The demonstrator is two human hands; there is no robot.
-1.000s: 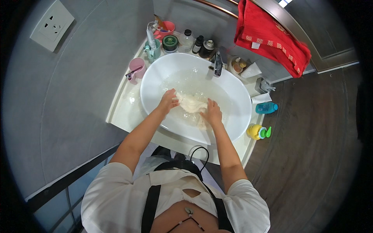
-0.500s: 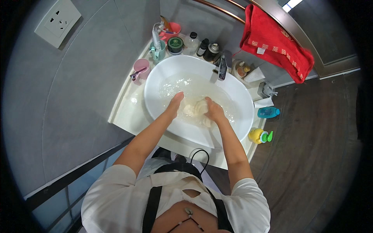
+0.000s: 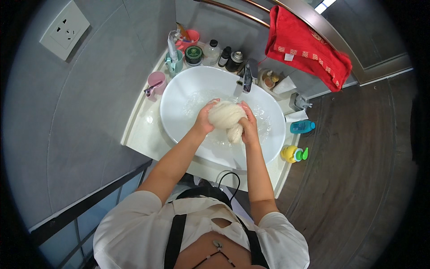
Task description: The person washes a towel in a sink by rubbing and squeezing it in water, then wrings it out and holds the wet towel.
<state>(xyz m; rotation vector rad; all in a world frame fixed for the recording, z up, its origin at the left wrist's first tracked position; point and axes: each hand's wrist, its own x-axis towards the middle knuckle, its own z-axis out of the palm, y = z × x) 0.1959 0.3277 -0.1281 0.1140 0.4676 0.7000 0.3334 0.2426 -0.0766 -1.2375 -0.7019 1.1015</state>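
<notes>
Presently, a pink cup (image 3: 157, 80), a jar (image 3: 194, 53) and a clear bottle (image 3: 212, 52) are standing along the far-left counter (image 3: 145, 132); a faucet (image 3: 247, 80) is overhanging the basin (image 3: 172, 105) beyond the hands. The basin's rim is enclosing them, water (image 3: 267, 117) lying on both sides. Over the basin's middle, the left hand (image 3: 205, 118) and right hand (image 3: 250, 126) are gripping a cream cloth (image 3: 225, 115) from opposite sides, forearms reaching forward

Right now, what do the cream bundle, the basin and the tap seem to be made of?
Cream bundle: probably cloth or yarn, matte; it bunches softly.
Basin: likely glazed ceramic, its smooth white surface glossy, though resin could look similar.
Tap: probably metal, polished; bright highlights on dark grey.
</notes>
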